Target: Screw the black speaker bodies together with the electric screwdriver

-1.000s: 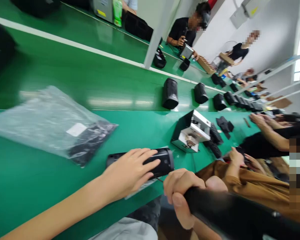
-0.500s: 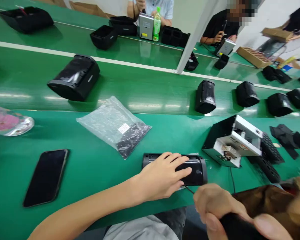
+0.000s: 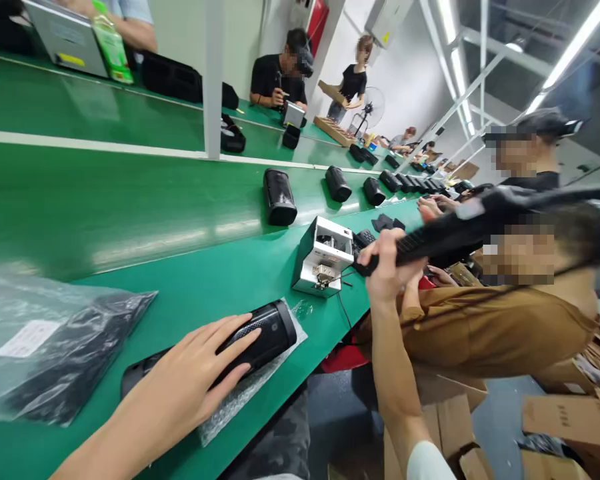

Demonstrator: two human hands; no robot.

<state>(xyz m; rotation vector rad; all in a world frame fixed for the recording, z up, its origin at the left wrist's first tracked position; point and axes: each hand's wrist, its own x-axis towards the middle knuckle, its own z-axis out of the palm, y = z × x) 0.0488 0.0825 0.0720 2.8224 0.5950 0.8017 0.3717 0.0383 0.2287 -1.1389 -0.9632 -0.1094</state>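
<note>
My left hand (image 3: 195, 373) lies over a long black speaker casing (image 3: 267, 327) with a glossy face, its fingers stretched out and apart. Under the casing is a sheet of bubble wrap (image 3: 253, 387). Raised at the right, my right hand (image 3: 387, 267) is closed around a black electric screwdriver (image 3: 430, 233), whose rear end runs off to the right. Its front end is near a white and black box-shaped screw feeder (image 3: 325, 260) on the table; I cannot make out the tip.
A clear plastic bag (image 3: 80, 347) with dark pieces lies at left. Black casings (image 3: 280, 197) stand along the green line beyond. A seated person in brown trousers (image 3: 500, 333) is close at right. Cardboard boxes (image 3: 445, 427) sit on the floor. A white post (image 3: 213, 80) rises across the line.
The view has swung right. My right hand has lifted the electric screwdriver away from the casing, up towards the screw feeder. My left hand stays on the casing.
</note>
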